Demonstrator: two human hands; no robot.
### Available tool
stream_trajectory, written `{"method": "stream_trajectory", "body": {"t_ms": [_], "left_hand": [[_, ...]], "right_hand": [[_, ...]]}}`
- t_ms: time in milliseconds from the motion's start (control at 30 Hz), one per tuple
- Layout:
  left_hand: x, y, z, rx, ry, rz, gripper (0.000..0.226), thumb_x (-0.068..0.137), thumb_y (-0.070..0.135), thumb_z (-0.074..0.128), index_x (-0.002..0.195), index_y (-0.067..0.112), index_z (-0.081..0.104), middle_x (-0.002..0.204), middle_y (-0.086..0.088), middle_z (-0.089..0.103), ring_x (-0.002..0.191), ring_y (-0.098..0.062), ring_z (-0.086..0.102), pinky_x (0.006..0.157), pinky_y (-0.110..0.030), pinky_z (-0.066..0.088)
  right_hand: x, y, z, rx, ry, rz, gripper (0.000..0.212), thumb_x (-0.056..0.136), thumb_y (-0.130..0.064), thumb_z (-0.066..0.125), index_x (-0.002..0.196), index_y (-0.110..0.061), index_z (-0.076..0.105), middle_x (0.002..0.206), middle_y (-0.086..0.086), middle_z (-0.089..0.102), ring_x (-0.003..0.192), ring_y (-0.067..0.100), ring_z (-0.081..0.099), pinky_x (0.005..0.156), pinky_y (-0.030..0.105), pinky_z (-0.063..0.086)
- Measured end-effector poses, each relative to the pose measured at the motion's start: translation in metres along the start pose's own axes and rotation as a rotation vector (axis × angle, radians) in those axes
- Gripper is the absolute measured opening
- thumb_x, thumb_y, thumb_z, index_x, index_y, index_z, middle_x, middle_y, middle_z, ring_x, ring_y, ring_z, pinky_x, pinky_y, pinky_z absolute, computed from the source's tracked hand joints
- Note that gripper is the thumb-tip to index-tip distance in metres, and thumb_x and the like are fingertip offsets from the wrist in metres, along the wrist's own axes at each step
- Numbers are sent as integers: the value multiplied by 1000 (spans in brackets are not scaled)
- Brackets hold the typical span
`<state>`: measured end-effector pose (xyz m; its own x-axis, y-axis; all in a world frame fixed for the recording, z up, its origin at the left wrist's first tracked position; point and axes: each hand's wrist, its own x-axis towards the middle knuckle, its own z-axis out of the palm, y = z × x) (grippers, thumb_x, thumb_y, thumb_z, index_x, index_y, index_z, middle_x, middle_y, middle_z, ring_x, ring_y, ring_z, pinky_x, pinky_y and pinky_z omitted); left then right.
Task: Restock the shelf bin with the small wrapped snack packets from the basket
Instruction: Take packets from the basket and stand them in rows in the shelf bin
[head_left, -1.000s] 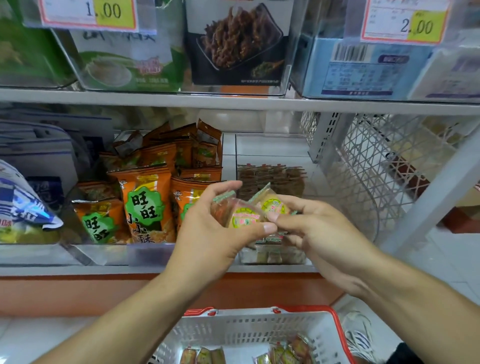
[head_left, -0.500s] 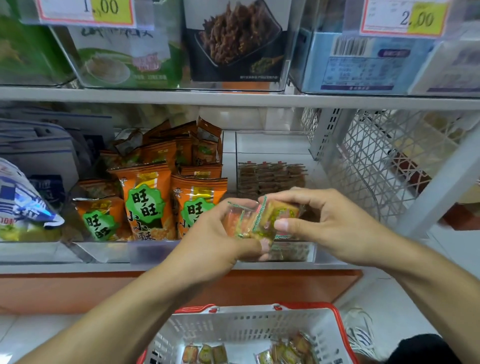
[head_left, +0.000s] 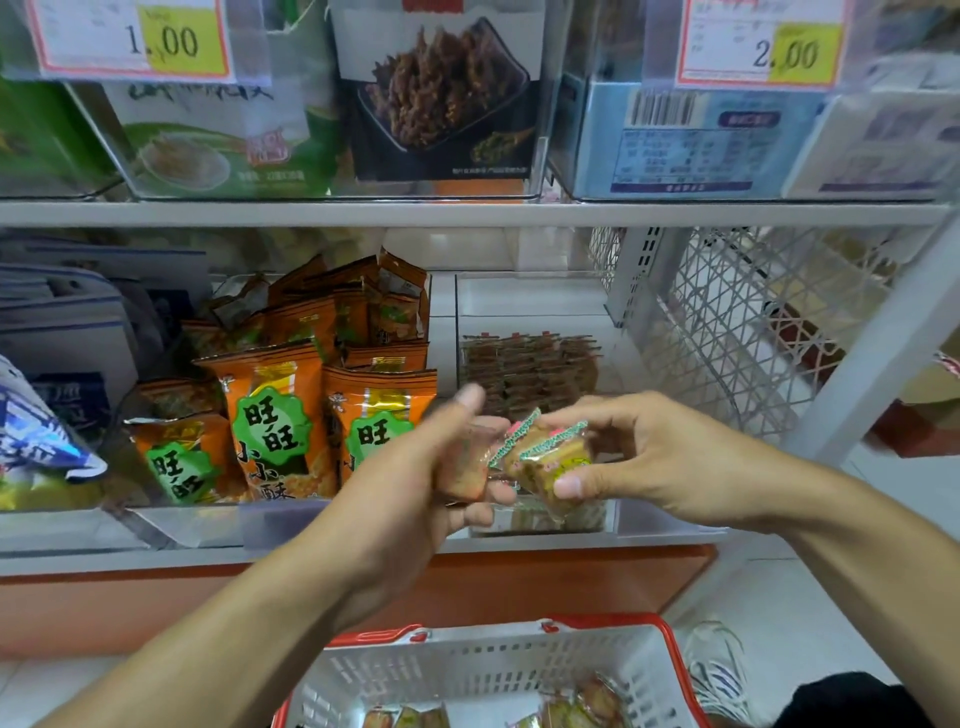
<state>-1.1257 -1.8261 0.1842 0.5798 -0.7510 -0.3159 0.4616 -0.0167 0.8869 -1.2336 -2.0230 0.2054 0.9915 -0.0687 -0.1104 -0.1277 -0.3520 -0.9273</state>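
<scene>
My right hand (head_left: 654, 457) pinches a couple of small wrapped snack packets (head_left: 550, 457) between thumb and fingers, just in front of the clear shelf bin (head_left: 618, 519). My left hand (head_left: 415, 478) holds another packet (head_left: 465, 470) against its fingers, touching the right hand's packets. Rows of the same brown packets (head_left: 530, 366) stand in the bin behind the hands. Below, the white basket with a red rim (head_left: 467, 670) holds several more packets (head_left: 587, 701).
Orange snack bags (head_left: 270, 415) fill the bin to the left. A white wire mesh panel (head_left: 737, 322) and a slanted shelf post (head_left: 872, 353) stand to the right. The upper shelf edge (head_left: 467, 213) carries boxed goods and price tags. A shoe (head_left: 719, 670) is beside the basket.
Both hands have shifted slightly right and lower toward the bin front. The right hand has drawn its packets a little apart from the one in the left hand.
</scene>
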Motion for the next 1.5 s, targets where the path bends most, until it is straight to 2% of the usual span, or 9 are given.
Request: {"method": "stream_trajectory", "body": {"t_ms": [67,233,467,767,867,1000,1133,1267,1500], "left_hand": [[-1,3,0,-127,28,-8,54,102,45,43,112,4,77,106,-24,74,76,-22,66,64,-29,53],[4,0,2,-90,129,121,33,91,-7,58,118,8,71,105,-12,77,81,-17,74,67,-22,59],[7,-3,-4,-116,252,290,56,51,16,86,106,14,73,94,-4,77,85,-18,76,69,-23,60],[5,1,1,-211,108,242,53,67,25,75,117,9,68,112,-13,77,95,-14,71,67,-16,58],[6,0,1,-199,-1,268,61,68,2,72,128,8,62,121,-11,74,109,-19,71,77,-19,59],[7,-4,3,-99,-73,316,62,75,-6,65,132,17,59,125,-5,73,113,-18,70,89,-25,59],[11,-1,-2,-79,-43,342,51,80,4,66,129,16,63,120,-8,75,109,-16,72,86,-21,58],[15,-7,-7,70,52,350,41,82,23,71,122,15,70,115,-5,77,111,-19,72,89,-23,58],[23,-20,1,87,72,271,30,94,25,62,122,19,73,115,-4,77,107,-17,73,80,-21,58]], "right_hand": [[-1,2,0,58,23,5,36,71,-20,82,106,-25,75,106,9,76,100,21,70,91,37,56],[-6,-2,-7,241,63,23,36,74,-12,79,107,-9,67,103,12,75,95,22,66,89,43,52],[-8,-2,-4,327,-53,82,42,79,-8,76,119,-3,63,118,23,70,109,36,65,103,61,41],[2,4,9,473,36,170,56,73,-12,78,124,-3,57,117,17,72,105,31,69,96,49,52],[4,2,11,657,16,193,59,76,-9,75,130,2,54,96,15,74,84,22,70,88,39,60],[4,2,12,758,-100,223,47,86,-9,70,131,1,61,64,-1,56,60,7,31,77,28,58],[5,0,12,683,71,164,52,72,-6,77,123,-3,66,102,12,77,81,17,75,76,28,61],[6,7,11,550,220,110,57,60,-9,83,115,-6,69,113,18,73,103,26,72,85,33,61],[9,11,19,543,90,79,37,84,-17,73,121,-15,72,117,10,74,103,20,72,84,26,58]]}}
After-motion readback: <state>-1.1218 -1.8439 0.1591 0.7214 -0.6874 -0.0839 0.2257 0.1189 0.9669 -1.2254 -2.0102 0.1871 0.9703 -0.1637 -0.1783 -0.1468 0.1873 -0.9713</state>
